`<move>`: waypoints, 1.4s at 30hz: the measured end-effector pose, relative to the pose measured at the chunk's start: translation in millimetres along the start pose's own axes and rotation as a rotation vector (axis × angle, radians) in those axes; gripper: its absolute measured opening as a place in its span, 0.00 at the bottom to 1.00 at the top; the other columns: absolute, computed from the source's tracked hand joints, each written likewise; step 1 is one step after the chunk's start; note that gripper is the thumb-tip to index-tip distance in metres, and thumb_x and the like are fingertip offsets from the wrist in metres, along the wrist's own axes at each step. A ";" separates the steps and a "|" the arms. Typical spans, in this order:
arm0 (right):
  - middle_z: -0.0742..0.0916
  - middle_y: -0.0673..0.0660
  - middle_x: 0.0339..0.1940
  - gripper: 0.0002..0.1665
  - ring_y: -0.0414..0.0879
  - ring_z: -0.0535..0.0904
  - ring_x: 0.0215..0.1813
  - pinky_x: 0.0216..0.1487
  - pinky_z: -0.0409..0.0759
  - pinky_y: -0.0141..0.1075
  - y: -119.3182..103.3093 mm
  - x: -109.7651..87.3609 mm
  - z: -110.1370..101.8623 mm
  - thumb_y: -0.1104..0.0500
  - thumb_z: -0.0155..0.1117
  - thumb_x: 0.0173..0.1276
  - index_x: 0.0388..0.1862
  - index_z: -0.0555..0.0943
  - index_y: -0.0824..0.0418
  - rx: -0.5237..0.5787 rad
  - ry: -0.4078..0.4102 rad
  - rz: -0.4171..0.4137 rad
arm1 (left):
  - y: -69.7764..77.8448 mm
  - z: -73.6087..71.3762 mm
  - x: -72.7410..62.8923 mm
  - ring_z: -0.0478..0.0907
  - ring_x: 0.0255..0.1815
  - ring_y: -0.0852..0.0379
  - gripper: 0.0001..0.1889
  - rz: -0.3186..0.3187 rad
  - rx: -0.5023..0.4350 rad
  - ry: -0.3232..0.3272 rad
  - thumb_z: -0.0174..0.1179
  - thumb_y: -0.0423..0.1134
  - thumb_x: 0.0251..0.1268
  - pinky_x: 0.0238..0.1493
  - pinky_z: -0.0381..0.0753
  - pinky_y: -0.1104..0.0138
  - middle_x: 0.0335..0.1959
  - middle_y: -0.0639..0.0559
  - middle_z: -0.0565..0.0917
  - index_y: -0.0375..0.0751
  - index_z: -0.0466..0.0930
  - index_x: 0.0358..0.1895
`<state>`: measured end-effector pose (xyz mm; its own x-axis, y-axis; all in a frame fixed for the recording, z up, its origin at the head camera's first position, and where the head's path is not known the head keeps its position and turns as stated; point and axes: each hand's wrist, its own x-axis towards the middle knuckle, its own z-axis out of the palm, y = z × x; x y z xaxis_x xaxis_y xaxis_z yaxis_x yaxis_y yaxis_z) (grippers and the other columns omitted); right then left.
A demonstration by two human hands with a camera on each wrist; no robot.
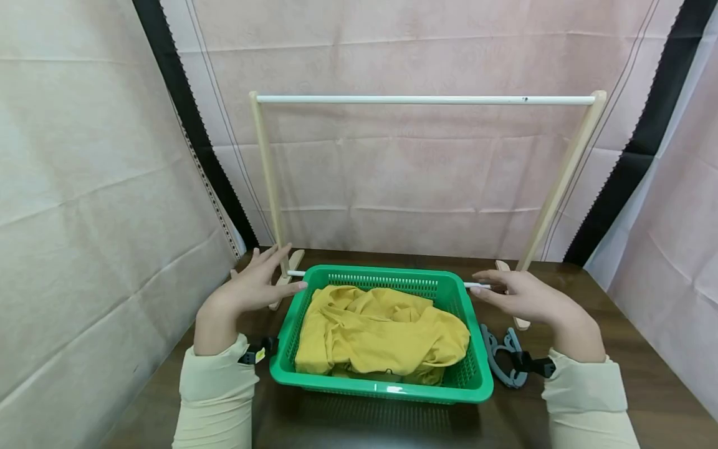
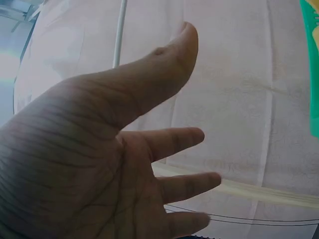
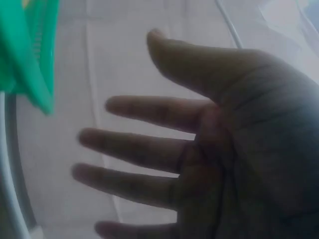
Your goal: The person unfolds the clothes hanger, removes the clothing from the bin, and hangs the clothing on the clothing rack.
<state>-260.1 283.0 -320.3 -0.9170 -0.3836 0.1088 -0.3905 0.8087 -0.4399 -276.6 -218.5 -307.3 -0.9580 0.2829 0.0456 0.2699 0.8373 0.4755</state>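
Note:
A green plastic basket (image 1: 381, 388) stands on the table between my two hands. Crumpled yellow cloth (image 1: 387, 327) fills much of it; its kind of garment is hidden by the folds. My left hand (image 1: 252, 284), fingers spread and holding nothing, is just off the basket's upper left side. On the other side my right hand (image 1: 527, 296) hovers with straight fingers near the upper right rim. In the left wrist view the palm (image 2: 134, 184) is bare, and the right palm (image 3: 209, 164) likewise has nothing in it.
Behind the basket rises a rack with a white top rod (image 1: 421, 100) and pale wooden posts (image 1: 269, 174). Blue-grey hangers (image 1: 510, 349) lie right of the basket, under my right wrist. Pale fabric walls (image 1: 101, 218) enclose the dark wooden table (image 1: 606, 349).

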 end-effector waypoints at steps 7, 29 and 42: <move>0.87 0.60 0.51 0.29 0.59 0.82 0.54 0.49 0.82 0.55 27.3 -4.6 -6.0 0.42 0.57 0.77 0.60 0.81 0.65 0.016 -0.051 0.075 | -9.9 -3.2 5.5 0.50 0.78 0.33 0.47 0.048 -0.045 -0.022 0.56 0.66 0.70 0.70 0.56 0.35 0.80 0.36 0.53 0.48 0.46 0.82; 0.86 0.59 0.28 0.20 0.48 0.84 0.31 0.35 0.86 0.43 116.9 -12.4 34.4 0.51 0.66 0.73 0.36 0.82 0.70 0.315 -0.315 0.479 | -62.3 29.4 38.4 0.66 0.72 0.38 0.38 0.122 -0.336 -0.224 0.62 0.51 0.72 0.69 0.67 0.46 0.73 0.38 0.68 0.34 0.61 0.77; 0.85 0.57 0.20 0.18 0.46 0.83 0.24 0.29 0.85 0.41 121.9 -1.5 47.5 0.54 0.70 0.69 0.25 0.83 0.66 0.299 -0.282 0.491 | -57.3 31.7 40.4 0.66 0.73 0.42 0.39 0.066 -0.380 -0.266 0.68 0.48 0.67 0.67 0.71 0.48 0.74 0.42 0.68 0.42 0.62 0.77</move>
<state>-302.5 361.0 -416.5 -0.9112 -0.1353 -0.3892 0.1466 0.7764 -0.6130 -327.7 -240.3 -360.5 -0.8686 0.4815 -0.1170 0.2274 0.5972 0.7692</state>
